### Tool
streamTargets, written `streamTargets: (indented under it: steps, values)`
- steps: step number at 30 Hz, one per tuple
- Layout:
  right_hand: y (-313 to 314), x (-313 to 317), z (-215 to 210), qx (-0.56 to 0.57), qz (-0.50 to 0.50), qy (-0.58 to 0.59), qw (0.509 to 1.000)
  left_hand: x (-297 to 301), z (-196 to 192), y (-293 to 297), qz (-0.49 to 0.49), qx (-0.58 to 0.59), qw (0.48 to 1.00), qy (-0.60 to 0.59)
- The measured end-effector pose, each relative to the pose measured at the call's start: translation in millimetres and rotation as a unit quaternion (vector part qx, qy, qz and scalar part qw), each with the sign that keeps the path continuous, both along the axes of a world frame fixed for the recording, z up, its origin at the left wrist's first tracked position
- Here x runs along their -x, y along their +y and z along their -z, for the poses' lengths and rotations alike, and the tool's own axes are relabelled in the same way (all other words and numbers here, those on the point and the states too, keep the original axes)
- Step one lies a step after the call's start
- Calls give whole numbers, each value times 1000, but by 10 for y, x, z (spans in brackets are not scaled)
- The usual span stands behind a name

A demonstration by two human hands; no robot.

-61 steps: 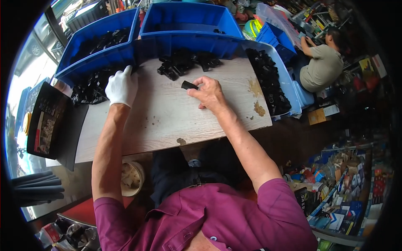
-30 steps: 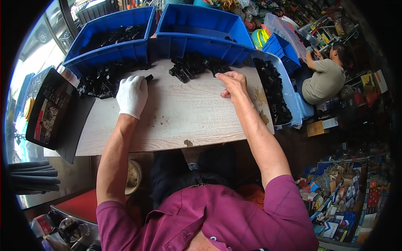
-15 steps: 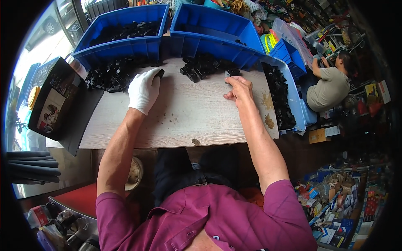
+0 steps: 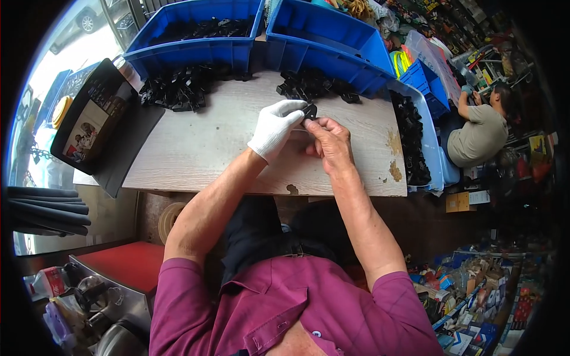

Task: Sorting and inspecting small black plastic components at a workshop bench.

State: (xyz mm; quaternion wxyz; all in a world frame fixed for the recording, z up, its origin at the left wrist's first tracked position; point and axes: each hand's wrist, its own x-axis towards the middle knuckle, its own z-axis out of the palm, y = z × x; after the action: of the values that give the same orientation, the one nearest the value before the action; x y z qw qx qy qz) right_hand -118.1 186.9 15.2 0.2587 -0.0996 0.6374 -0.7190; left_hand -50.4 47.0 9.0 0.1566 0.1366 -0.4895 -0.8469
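Observation:
My left hand (image 4: 276, 127), in a white knit glove, grips a small black part (image 4: 310, 111) between thumb and fingers above the middle of the table. Bare and close beside it, my right hand (image 4: 333, 144) pinches the lower right side of the same part. Its exact shape is mostly covered by my fingers. Beyond my hands lies a heap of similar black parts (image 4: 312, 85). A larger heap of black pieces (image 4: 177, 90) spreads to the left, in front of a blue bin.
Two blue bins, a left one (image 4: 196, 57) and a right one (image 4: 326, 64), line the far side of the pale wooden table (image 4: 202, 154). A light blue tub (image 4: 435, 160) of black parts adjoins its right edge. A dark folder-like case (image 4: 89, 127) stands left. Another person (image 4: 478, 127) works farther right.
My left hand has moved right from the left heap with a black part. My right hand has drawn back from the right heap, and both hands now meet at one part.

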Motion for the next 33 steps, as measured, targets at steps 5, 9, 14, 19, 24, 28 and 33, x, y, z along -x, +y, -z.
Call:
streamTargets:
  steps: [5,9,14,19,24,28,33]
  values:
    - [-44,-15,-54,-62,3,8,998,-100,-2,-204,-20,399,917,13]
    - [-101,43,-107,-152,-53,1,987,-181,62,-271,-19,647,758,79]
    - [-113,63,-158,-204,-97,28,974,-307,51,-291,-40,743,661,96]
    - [-142,15,-212,-206,-101,39,973,-322,68,-358,-50,777,616,119]
    - [-140,49,-204,-238,-110,74,962,-299,47,-357,-31,770,627,117]
    - [-160,27,-244,-270,-109,91,952,-246,-45,-407,-122,713,682,104]
    - [-5,19,-147,-168,-54,39,983,60,-85,-1050,-227,811,532,-84]
